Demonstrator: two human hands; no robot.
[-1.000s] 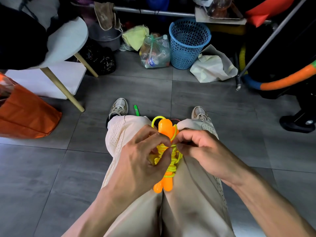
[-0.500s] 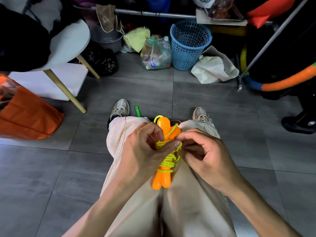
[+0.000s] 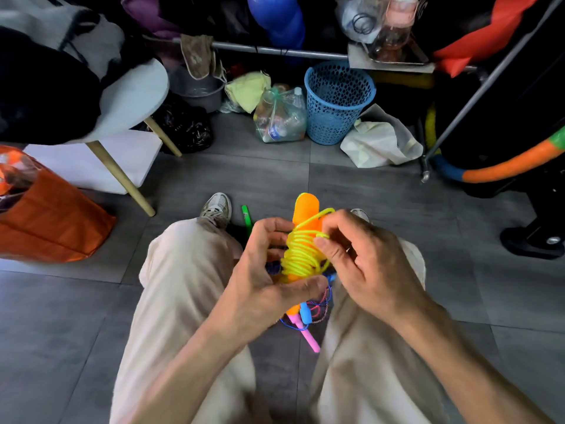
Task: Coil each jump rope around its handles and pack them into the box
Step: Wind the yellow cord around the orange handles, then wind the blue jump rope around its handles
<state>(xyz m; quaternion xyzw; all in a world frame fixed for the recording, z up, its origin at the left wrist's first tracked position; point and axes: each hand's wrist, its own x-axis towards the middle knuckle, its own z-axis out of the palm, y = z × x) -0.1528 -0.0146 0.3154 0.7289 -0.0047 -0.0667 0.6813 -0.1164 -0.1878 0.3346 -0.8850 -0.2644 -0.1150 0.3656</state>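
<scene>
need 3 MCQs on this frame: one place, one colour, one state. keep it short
1. Where does the blue mesh basket stand?
A. on the floor at the far side, right of the clear bag of bottles
B. on the white stool
C. between the person's legs

2. What colour is the cord coiled round the orange handles?
A. blue
B. yellow
C. pink

3. What is the left hand doing?
A. lying flat on the knee
B. hanging open
C. gripping the coiled bundle

Key: 1 A, it stands on the tiles beside the bag. 2 B, the loops are bright yellow. 3 C, thumb and fingers curl round the bundle while the right hand pinches the cord.
</scene>
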